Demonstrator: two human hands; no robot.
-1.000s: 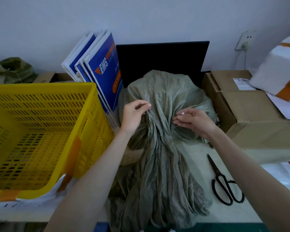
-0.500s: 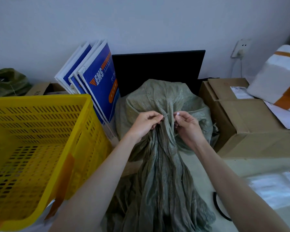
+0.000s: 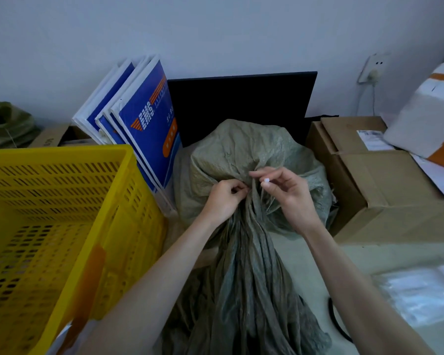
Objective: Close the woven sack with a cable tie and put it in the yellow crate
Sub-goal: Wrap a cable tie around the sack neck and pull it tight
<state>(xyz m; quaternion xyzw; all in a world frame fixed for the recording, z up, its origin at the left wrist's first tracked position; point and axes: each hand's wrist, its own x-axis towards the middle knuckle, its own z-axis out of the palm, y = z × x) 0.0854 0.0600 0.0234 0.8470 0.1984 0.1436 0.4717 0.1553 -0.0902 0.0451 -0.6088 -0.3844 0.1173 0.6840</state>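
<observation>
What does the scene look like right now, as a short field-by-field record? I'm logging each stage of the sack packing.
sack: woven sack lies on the table, neck gathered toward the person
left hand: left hand pinches the gathered neck
right hand: right hand holds the small white cable tie end at the neck
tie state: cannot tell if it is looped or locked
crate: yellow crate stands left of the sack, no sack inside
right side: cardboard box

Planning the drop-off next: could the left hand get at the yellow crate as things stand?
Probably yes: the yellow crate sits open right beside the left hand, nothing between, though that hand is pinching the sack's neck.
</observation>
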